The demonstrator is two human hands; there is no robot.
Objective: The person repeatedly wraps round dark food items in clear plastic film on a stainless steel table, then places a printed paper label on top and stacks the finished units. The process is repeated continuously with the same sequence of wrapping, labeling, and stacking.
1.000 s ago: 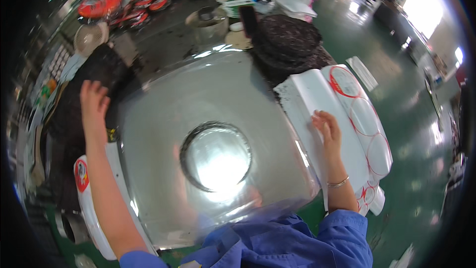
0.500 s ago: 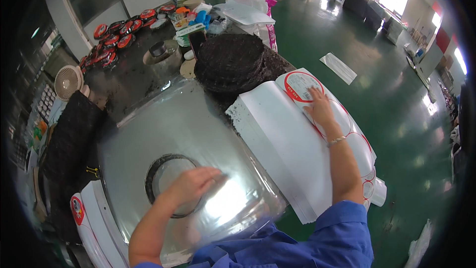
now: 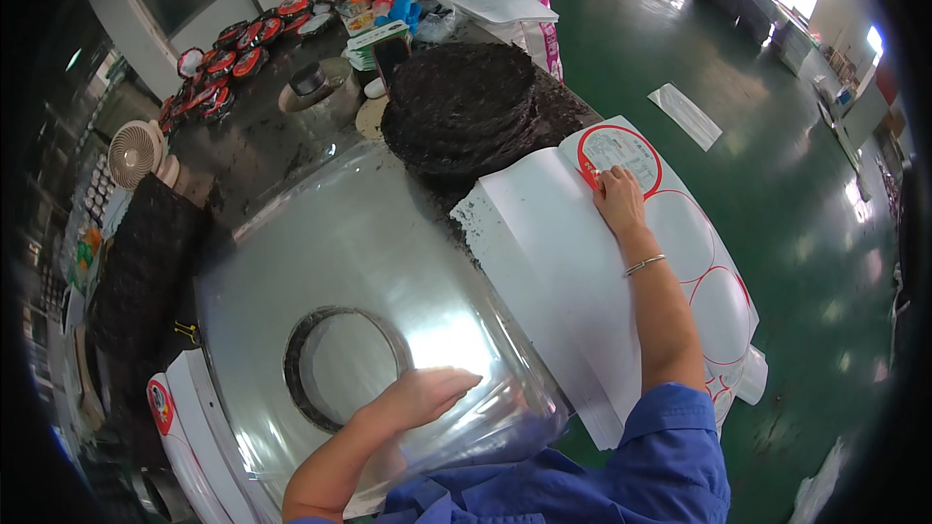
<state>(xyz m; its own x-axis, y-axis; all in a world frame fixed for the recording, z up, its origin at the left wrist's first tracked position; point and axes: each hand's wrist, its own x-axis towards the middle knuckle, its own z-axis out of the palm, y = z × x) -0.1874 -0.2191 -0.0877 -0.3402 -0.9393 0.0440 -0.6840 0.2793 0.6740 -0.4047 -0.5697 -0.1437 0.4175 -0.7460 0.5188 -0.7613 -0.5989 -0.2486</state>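
Note:
My right hand (image 3: 621, 199) is at the near edge of a round white label (image 3: 621, 157) with a red rim, fingers curled in and fingertips closed on that edge. The label is on a white label sheet (image 3: 670, 233) marked with more red circles. My left hand (image 3: 430, 396) is held with fingers stretched out and nothing in them, over a clear plastic film (image 3: 291, 243) spread on the table. Beside it, a dark-edged metal ring (image 3: 291, 369) rests on the film. A thick stack of round black sheets, like dried seaweed (image 3: 461, 102), stands beyond the label sheet.
Red and black round packs (image 3: 248, 62) are heaped at the far left. A metal ring with a black knob (image 3: 311, 80), a phone (image 3: 392, 56) and a plastic bag (image 3: 544, 44) are at the back. A fan (image 3: 136, 153) and black sheets (image 3: 146, 262) stand left.
My right hand has drawn back from lying flat on the round label to its near edge, its fingers curling. My left hand has moved right and nearer, away from above the ring.

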